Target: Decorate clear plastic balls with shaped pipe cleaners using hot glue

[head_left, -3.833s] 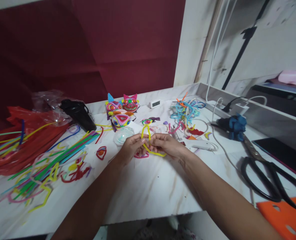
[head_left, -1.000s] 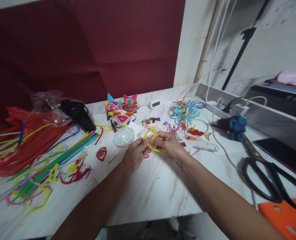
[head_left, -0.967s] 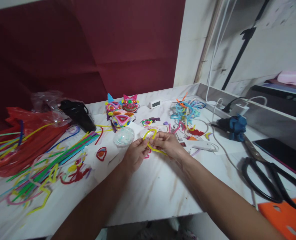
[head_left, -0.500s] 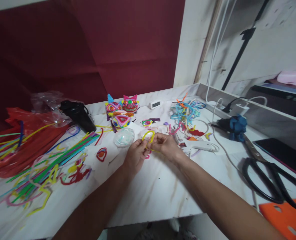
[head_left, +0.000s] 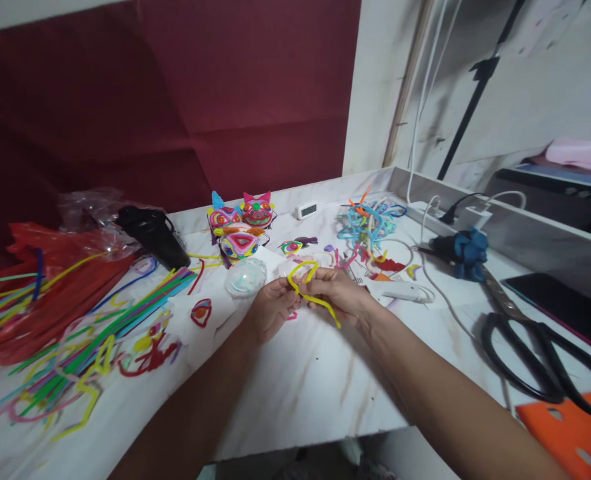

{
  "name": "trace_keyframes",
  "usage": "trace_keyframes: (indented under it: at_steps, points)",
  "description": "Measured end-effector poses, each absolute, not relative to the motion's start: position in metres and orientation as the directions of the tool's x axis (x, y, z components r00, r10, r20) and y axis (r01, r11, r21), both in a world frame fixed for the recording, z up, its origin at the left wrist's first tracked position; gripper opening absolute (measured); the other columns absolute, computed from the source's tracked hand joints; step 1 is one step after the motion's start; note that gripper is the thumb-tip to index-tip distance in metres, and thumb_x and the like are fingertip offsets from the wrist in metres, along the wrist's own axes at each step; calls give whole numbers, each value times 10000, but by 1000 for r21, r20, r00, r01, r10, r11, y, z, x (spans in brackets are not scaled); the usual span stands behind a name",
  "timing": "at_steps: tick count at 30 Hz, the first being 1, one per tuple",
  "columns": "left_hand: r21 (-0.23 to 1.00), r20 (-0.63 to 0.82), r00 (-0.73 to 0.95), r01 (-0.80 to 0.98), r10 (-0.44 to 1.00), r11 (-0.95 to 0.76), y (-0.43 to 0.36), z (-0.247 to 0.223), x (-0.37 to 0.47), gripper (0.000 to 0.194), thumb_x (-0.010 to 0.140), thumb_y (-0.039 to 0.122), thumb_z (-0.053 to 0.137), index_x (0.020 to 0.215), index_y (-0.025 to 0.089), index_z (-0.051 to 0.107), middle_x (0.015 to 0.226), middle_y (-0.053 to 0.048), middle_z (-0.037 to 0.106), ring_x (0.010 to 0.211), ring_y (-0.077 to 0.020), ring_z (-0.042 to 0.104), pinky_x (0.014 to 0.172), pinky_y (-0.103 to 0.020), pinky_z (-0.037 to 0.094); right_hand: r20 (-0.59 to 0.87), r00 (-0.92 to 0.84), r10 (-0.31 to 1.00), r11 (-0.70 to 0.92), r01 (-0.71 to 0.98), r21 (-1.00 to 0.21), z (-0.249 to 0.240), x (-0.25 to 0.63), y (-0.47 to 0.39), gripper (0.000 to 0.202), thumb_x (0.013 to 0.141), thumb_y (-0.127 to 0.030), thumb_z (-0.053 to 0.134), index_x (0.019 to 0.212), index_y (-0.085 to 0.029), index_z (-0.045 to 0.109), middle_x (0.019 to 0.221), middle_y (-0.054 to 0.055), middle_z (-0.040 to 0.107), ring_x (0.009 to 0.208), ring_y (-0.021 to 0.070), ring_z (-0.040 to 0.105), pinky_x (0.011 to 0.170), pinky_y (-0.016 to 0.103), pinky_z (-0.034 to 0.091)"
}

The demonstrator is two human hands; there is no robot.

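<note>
Between my hands is a yellow pipe cleaner, bent into a loop at the top with its free end trailing down to the right. My left hand pinches the left side of the loop. My right hand grips it where the strands cross, its fingertips partly hidden. Just left of the fingers sits a clear plastic dome. Behind the hands lies a pale round piece, mostly covered by them. A red eye-shaped piece rests further left on the table.
Colourful finished animal faces stand at the back. Bundled pipe cleaners spread over the left side, near a black bottle. On the right are a hot glue gun, large black-handled scissors, a phone and a tangled pile.
The yellow pipe cleaner's loop has turned and tilted to the right. Its free end now sticks out below my right hand. Both hands have stayed in nearly the same place.
</note>
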State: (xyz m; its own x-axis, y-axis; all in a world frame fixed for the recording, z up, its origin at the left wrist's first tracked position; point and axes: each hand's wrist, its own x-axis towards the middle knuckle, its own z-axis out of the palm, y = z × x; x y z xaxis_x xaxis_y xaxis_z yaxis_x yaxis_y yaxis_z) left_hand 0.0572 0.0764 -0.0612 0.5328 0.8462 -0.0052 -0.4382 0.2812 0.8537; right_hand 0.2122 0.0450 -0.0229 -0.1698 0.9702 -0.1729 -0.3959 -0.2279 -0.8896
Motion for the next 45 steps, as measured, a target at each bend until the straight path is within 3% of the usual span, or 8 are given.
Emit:
trace_keyframes:
  at_steps: [5, 14, 20, 26, 33, 39, 43, 45]
  points:
    - [868, 14, 480, -442, 877, 228, 76, -63, 61, 329, 564, 293, 863, 776, 134, 668, 655, 1, 654, 575, -72, 564, 604, -204, 442, -161, -191, 968, -227, -398, -889, -21, 211, 44, 232, 473, -178, 787, 639, -159, 626, 523, -34, 619, 465, 77, 540, 432, 181, 411]
    - [902, 8, 422, -394, 906, 175, 74, -63, 61, 340, 569, 342, 847, 765, 126, 673, 639, -11, 664, 533, -92, 576, 528, -212, 438, -129, -211, 969, -206, -404, -891, -20, 209, 40, 235, 497, -158, 755, 695, -168, 629, 565, -50, 632, 496, 67, 553, 528, 192, 469]
    - [904, 12, 416, -393, 909, 169, 72, -56, 61, 301, 603, 327, 825, 765, 135, 661, 627, -4, 660, 528, -92, 582, 537, -220, 461, -103, -219, 970, -172, -326, -930, -20, 212, 40, 402, 472, -76, 717, 839, -198, 606, 593, -75, 620, 543, 111, 604, 518, 229, 504]
    - [902, 19, 424, -398, 905, 168, 72, -52, 61, 257, 626, 301, 807, 744, 128, 657, 620, -6, 645, 577, -90, 594, 589, -200, 452, -9, -185, 983, -54, -244, -968, -27, 215, 46, 212, 555, -159, 687, 752, -177, 611, 584, -31, 650, 544, 97, 595, 464, 187, 413]
    - [890, -11, 395, -414, 918, 189, 70, -46, 62, 241, 696, 325, 751, 735, 134, 609, 660, -6, 617, 585, -92, 560, 569, -207, 441, -19, -116, 993, -42, -198, -979, -27, 213, 47, 276, 518, -191, 758, 758, -165, 625, 563, -40, 646, 477, 73, 529, 456, 204, 346]
    - [935, -9, 441, -314, 898, 164, 69, -46, 60, 259, 710, 354, 743, 718, 128, 617, 607, 0, 593, 573, -83, 543, 548, -190, 414, 51, -154, 987, 18, -211, -977, -21, 211, 43, 282, 631, -430, 750, 695, -185, 625, 534, -32, 615, 491, 100, 529, 454, 229, 331]
    - [943, -29, 449, -283, 893, 173, 68, -47, 60, 268, 706, 372, 735, 721, 127, 627, 649, -16, 622, 563, -89, 554, 514, -197, 407, 25, -52, 998, 13, -230, -973, -22, 212, 45, 355, 547, -472, 800, 582, -178, 604, 459, -62, 535, 420, 61, 419, 431, 222, 306]
    - [940, -26, 426, -297, 904, 167, 68, -47, 61, 261, 710, 370, 725, 728, 128, 628, 674, -20, 635, 555, -90, 558, 510, -201, 414, 1, -9, 1000, -1, -253, -967, -25, 213, 48, 365, 517, -470, 817, 602, -174, 621, 502, -50, 575, 431, 59, 434, 434, 217, 325]
